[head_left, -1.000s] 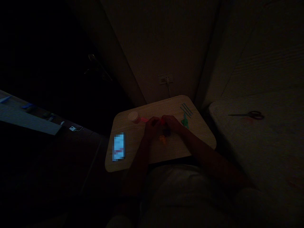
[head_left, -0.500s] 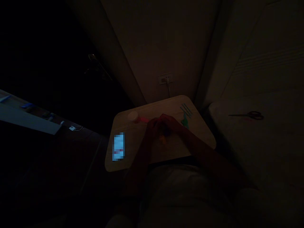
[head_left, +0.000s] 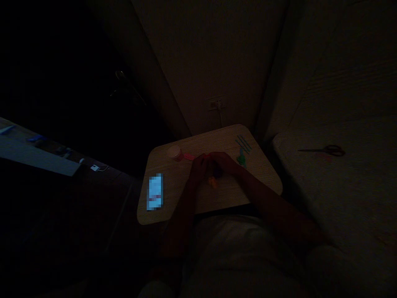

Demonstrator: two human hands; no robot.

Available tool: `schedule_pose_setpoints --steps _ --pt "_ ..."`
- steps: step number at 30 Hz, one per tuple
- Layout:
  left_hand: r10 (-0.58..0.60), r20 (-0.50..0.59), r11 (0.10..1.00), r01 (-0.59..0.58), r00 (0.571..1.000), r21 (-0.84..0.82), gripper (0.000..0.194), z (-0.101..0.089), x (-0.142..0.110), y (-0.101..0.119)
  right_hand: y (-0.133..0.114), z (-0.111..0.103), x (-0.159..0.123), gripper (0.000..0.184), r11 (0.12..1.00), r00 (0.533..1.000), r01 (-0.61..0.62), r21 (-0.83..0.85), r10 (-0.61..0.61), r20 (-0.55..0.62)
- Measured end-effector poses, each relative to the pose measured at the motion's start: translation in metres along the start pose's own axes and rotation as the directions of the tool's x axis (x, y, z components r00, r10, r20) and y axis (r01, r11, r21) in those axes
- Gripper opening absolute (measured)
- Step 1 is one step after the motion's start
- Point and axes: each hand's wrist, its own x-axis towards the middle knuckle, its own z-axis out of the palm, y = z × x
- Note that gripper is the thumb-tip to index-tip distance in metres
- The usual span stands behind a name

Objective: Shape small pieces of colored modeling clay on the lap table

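Note:
In very dim light my left hand (head_left: 199, 166) and my right hand (head_left: 223, 162) meet over the middle of a small wooden table (head_left: 173, 190). Both look closed, fingers bent toward each other. A bit of red shows between the fingertips, too dark to name. Below the hands lies an orange piece (head_left: 213, 181), with a dark bluish lump (head_left: 218, 171) beside it, partly covered by the right hand. A pink strip (head_left: 188, 157) lies left of my left hand, by a round lidded tub (head_left: 175, 153). Right of my right hand is a green piece (head_left: 241, 159).
Several thin bluish sticks (head_left: 243, 143) lie at the table's far right corner. A lit phone (head_left: 154, 192) is at the left. Scissors (head_left: 325, 150) rest on a pale surface to the right. A plugged wall socket (head_left: 216, 103) is behind the table.
My right hand has dropped slightly toward me, and the hands remain together. The other things on the table have not moved.

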Motion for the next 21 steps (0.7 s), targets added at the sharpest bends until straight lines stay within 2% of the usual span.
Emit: schedule_pose_setpoints --steps 6,10,16,21 --pt "0.015 0.011 1.000 -0.015 1.000 0.022 0.045 -0.002 0.001 -0.006 -0.002 -0.003 0.001 0.041 0.991 0.999 0.035 -0.131 -0.031 0.039" --pt "-0.005 -0.006 1.000 0.005 1.000 0.001 0.041 -0.003 0.001 -0.011 -0.003 -0.005 0.002 0.041 0.986 0.999 0.024 -0.163 -0.021 0.024" --pt "-0.042 -0.056 0.999 0.042 0.998 -0.006 0.039 -0.002 0.001 -0.013 -0.004 -0.003 0.004 0.043 0.992 0.997 -0.055 -0.116 0.049 -0.055" --pt "-0.044 -0.126 0.994 0.031 0.991 -0.106 0.049 -0.002 0.002 -0.015 -0.007 -0.002 0.002 0.041 0.997 0.992 -0.059 0.045 0.063 -0.111"
